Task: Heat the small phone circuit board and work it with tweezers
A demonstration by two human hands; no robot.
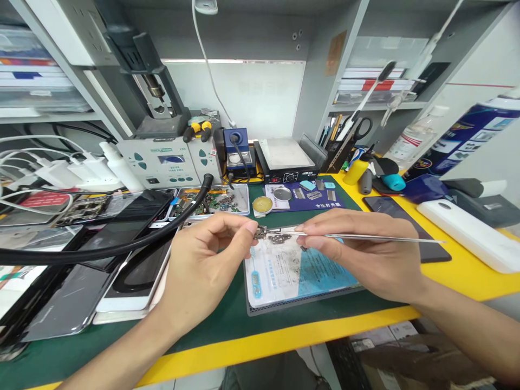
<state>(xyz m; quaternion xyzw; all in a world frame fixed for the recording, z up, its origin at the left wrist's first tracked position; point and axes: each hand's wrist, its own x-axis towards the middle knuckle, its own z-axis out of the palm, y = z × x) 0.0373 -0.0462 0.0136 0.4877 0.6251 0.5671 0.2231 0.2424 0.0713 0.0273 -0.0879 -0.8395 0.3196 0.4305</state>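
Head view: your left hand (pixel 203 260) pinches a small circuit part (pixel 261 233) above the blue-and-white mat (pixel 284 276), raised so its edge faces you. Your right hand (pixel 361 249) grips tweezers (pixel 365 236) pen-like, tips meeting the part for fine control.

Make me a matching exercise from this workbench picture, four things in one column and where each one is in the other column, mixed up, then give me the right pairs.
Things:
1. tweezers
2. small circuit part
3. scissors
4. yellow bottle

Places:
A. standing in the black tool holder at the back
B. pinched in the left hand's fingertips
C. held in the right hand, tips pointing left
D. standing on the yellow bench strip, right of the black heating plate

Pairs: 1-C, 2-B, 3-A, 4-D
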